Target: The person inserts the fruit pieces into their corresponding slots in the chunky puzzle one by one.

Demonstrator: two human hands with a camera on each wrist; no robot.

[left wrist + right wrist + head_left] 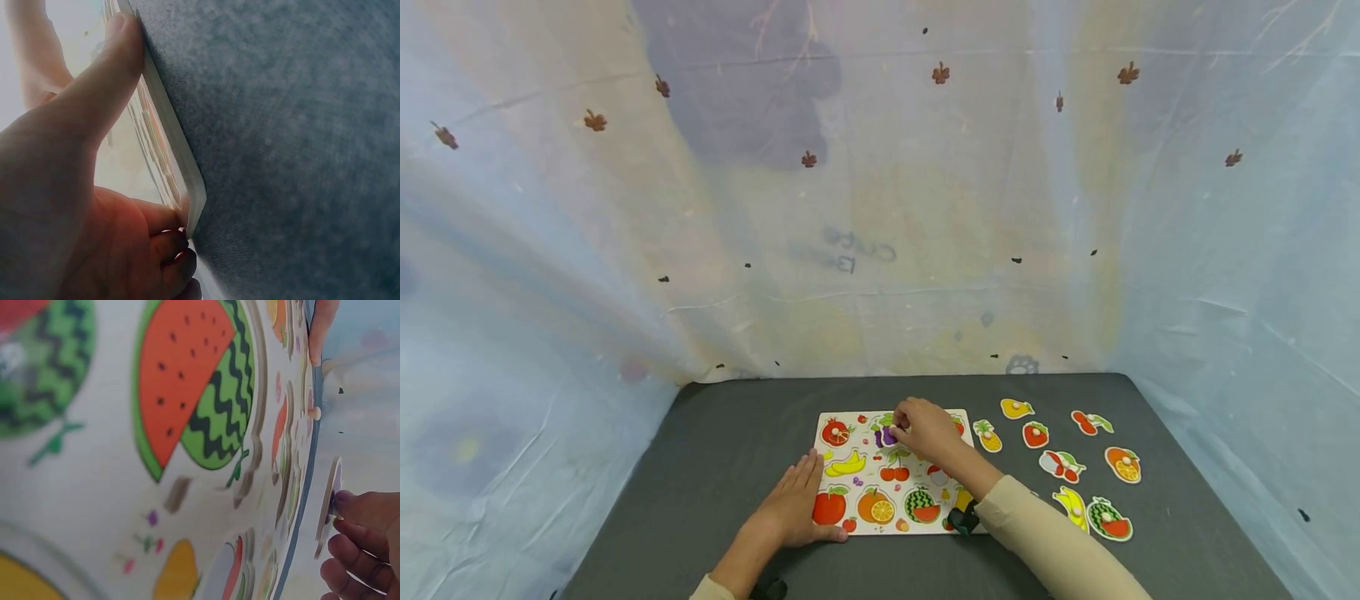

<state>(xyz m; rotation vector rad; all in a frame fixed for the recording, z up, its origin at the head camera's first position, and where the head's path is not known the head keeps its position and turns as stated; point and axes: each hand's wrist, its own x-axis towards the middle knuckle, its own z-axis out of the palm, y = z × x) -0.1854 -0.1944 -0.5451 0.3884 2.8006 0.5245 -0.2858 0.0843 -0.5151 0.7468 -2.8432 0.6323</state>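
Observation:
A white fruit puzzle board point(865, 481) lies on the dark table, with pictured recesses. My left hand point(792, 500) rests at its left side, fingers straight along the edge and thumb on the near left corner. In the left wrist view the thumb point(119, 56) lies along the board's edge point(178, 147). My right hand point(925, 429) reaches over the board's far part and pinches a grape puzzle piece point(886, 435). The right wrist view shows this piece point(328, 509) edge-on, raised off the board, between thumb and fingers. A pomegranate piece point(835, 432) with a knob sits at the far left corner.
Several loose pieces lie right of the board, among them a pineapple point(988, 435), a strawberry point(1035, 434), an orange point(1123, 464), bananas point(1071, 507) and a watermelon point(1108, 520). A patterned curtain point(880, 208) hangs behind the table.

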